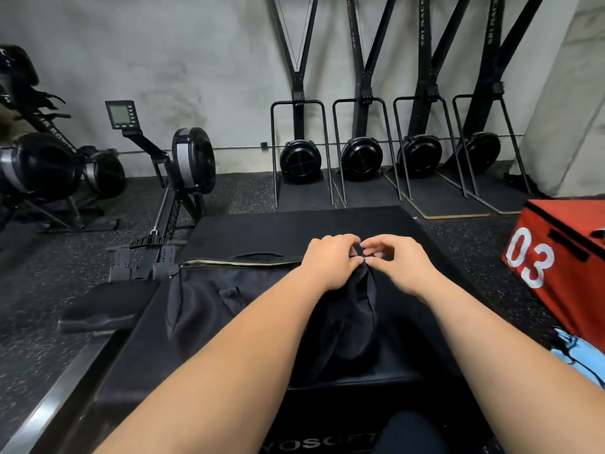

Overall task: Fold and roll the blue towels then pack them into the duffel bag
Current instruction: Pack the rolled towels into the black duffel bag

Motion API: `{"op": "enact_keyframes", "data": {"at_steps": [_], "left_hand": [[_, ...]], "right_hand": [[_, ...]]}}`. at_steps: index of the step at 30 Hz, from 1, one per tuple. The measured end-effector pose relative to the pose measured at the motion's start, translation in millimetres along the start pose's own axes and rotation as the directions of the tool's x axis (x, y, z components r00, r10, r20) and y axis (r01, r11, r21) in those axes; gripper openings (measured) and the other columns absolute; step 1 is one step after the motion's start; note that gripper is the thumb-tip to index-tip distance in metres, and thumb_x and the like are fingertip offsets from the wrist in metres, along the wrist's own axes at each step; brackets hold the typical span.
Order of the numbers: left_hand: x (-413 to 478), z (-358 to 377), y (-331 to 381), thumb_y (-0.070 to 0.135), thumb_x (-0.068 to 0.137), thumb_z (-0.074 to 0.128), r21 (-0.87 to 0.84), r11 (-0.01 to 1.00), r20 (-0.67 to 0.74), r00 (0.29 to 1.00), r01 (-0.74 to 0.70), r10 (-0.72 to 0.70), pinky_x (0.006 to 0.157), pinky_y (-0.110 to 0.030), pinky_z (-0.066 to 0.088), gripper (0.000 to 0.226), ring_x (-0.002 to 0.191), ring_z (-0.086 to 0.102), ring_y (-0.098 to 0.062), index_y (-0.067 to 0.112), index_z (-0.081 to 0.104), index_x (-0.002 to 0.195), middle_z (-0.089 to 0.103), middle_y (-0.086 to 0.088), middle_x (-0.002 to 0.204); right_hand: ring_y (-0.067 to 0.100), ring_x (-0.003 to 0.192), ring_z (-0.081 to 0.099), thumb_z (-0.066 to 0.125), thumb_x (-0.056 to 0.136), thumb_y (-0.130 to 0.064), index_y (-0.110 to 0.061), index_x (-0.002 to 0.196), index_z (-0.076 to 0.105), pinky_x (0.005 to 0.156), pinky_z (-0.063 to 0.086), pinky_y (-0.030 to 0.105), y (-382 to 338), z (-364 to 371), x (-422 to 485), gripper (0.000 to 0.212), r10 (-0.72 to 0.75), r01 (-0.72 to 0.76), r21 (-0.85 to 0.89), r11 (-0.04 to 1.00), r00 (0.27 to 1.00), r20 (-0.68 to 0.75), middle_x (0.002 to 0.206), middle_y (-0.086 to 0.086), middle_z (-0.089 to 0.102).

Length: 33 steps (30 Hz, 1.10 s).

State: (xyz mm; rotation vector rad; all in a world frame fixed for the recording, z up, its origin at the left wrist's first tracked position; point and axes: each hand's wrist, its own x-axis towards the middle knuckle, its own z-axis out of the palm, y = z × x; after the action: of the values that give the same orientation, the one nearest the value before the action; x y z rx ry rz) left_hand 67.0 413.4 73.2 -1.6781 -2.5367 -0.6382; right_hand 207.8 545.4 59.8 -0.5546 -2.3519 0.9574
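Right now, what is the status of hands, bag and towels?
Left hand and right hand both pinch the duffel bag at its zipper end. Blue towel lies to the right, outside the bag. No obstruction seen.

The duffel bag [229,299] is black with a pale olive zip strip [235,263], on a black desk [294,224]. The box [573,283] is red with white numerals 03 and a black band; the towel [586,355] is light blue. The floor [49,273] is black, flecked grey.

Dim, even light; the grey wall [196,60] at twelve o'clock is brightest, and the black duffel bag [229,306] loses detail. Wide-angle bending at three and nine o'clock.
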Motion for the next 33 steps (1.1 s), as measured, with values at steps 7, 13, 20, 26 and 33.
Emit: {"op": "enact_keyframes", "data": {"at_steps": [7,13,20,26,33], "left_hand": [[9,13,-2,0.021,0.09,0.076,-0.296,0.954,-0.053,0.996,0.054,-0.073,0.096,-0.042,0.055,0.031,0.092,0.069,-0.01,0.032,0.071,0.119,0.074,0.017,0.092],[9,12,2,0.012,0.09,0.075,-0.459,0.883,-0.077,0.986,0.094,-0.145,0.094,-0.035,0.058,0.035,0.083,0.07,-0.005,0.027,0.072,0.122,0.076,0.014,0.087],[4,9,4,0.013,0.089,0.077,-0.492,0.865,-0.065,0.987,0.098,-0.149,0.089,-0.028,0.057,0.038,0.079,0.069,-0.001,0.028,0.07,0.124,0.076,0.015,0.084],[4,6,4,0.017,0.089,0.078,-0.485,0.868,-0.085,0.983,0.104,-0.165,0.084,-0.029,0.057,0.028,0.077,0.067,-0.002,0.028,0.072,0.114,0.075,0.014,0.08],[4,-1,8,0.016,0.09,0.072,-0.542,0.816,-0.084,0.953,0.201,-0.29,0.078,-0.023,0.051,0.023,0.083,0.069,0.0,0.032,0.072,0.107,0.076,0.015,0.078]], "right_hand": [[0.001,0.081,0.067,0.084,0.083,-0.006,-0.029,0.103,0.078,0.079,0.049,0.01,-2,0,2,0.031,-0.028,0.027,-0.06,0.998,0.999,-0.026,0.088,-0.014,0.077],[0.001,0.083,0.07,0.085,0.082,-0.009,-0.032,0.102,0.077,0.084,0.053,0.015,0,1,-1,0.032,-0.03,0.026,-0.099,0.995,0.999,-0.041,0.087,-0.015,0.076],[-0.001,0.085,0.069,0.083,0.085,-0.012,-0.036,0.105,0.071,0.082,0.049,0.016,-3,1,-2,0.034,-0.035,0.029,-0.12,0.992,0.998,-0.046,0.084,-0.017,0.075],[0.005,0.078,0.068,0.082,0.085,-0.009,-0.034,0.105,0.068,0.074,0.048,0.015,-10,0,-1,0.035,-0.005,0.009,0.027,1.0,0.991,-0.135,0.082,-0.016,0.076],[-0.003,0.093,0.067,0.082,0.083,-0.011,-0.034,0.112,0.072,0.086,0.048,0.012,-6,-1,-1,0.039,-0.04,0.036,-0.048,0.998,0.995,-0.088,0.099,-0.019,0.076]]}}
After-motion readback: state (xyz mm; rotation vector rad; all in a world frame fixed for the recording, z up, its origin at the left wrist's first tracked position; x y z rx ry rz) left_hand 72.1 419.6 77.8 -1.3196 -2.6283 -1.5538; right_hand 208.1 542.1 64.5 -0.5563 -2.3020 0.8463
